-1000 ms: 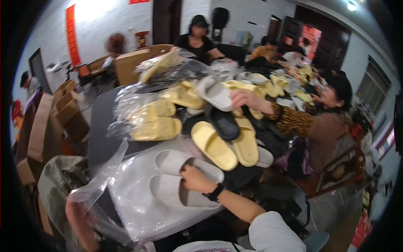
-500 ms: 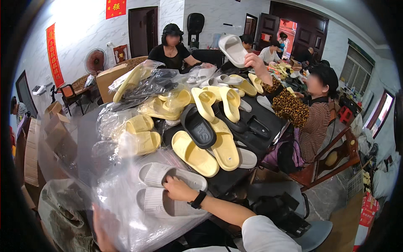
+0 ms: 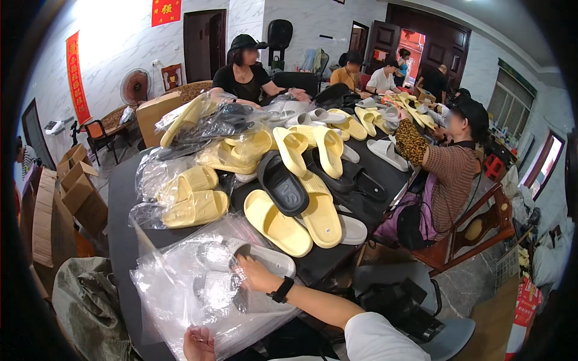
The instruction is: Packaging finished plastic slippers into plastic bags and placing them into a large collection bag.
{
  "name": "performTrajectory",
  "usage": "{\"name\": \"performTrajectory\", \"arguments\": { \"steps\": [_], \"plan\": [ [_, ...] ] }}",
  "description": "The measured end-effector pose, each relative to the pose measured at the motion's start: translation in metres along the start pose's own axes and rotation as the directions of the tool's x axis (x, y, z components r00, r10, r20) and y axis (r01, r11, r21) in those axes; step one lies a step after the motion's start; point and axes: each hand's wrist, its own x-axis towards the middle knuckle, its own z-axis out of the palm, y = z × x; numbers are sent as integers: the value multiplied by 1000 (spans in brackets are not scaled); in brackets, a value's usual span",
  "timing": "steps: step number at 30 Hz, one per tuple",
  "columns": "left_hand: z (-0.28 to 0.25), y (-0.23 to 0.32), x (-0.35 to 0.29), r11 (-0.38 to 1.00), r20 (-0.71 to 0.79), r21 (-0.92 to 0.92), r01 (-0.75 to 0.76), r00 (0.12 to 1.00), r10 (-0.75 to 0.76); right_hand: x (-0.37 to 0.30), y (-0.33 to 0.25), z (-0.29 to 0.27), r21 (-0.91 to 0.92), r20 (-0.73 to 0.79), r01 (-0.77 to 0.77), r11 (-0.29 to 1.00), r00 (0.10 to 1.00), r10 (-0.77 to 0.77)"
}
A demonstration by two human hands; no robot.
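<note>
A pair of grey slides [image 3: 278, 260] lies side by side at the front of the table. Clear film of a plastic bag [image 3: 162, 281] covers their ribbed straps, while the upper slide's heel pokes out on the right. My right hand [image 3: 257, 275], with a black band at the wrist, grips the pair where the two foot openings meet; its fingertips are partly hidden. Low in the view, my left hand [image 3: 198, 344] has its fingers curled on the bag's near edge. Just beyond lie yellow slides [image 3: 278, 224] and a black slide [image 3: 283, 183].
Bagged yellow slides [image 3: 195, 209] sit at the left on the black table [image 3: 123, 222]. More slides are heaped farther back. A co-worker [image 3: 451, 162] sits at the right, another [image 3: 248, 75] across. Open cartons [image 3: 81, 189] stand left; a grey chair [image 3: 445, 340] is near my right arm.
The bag has come down over the front of the grey slides. My left hand has moved right onto the bag's near edge. The right-hand co-worker has lowered the raised grey slide.
</note>
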Motion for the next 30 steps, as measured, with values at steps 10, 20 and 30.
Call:
{"name": "performTrajectory", "arguments": {
  "steps": [10,20,30],
  "plan": [
    [23,7,-37,902,62,379,-209,978,201,3,-20,-12,3,21,-91,996,996,91],
    [44,-7,-36,942,-193,101,-319,923,333,9,-13,-23,-26,35,-76,997,996,77],
    [47,5,-44,981,-124,179,-72,988,95,-2,3,-7,55,-84,69,996,994,-64]
  ]
}}
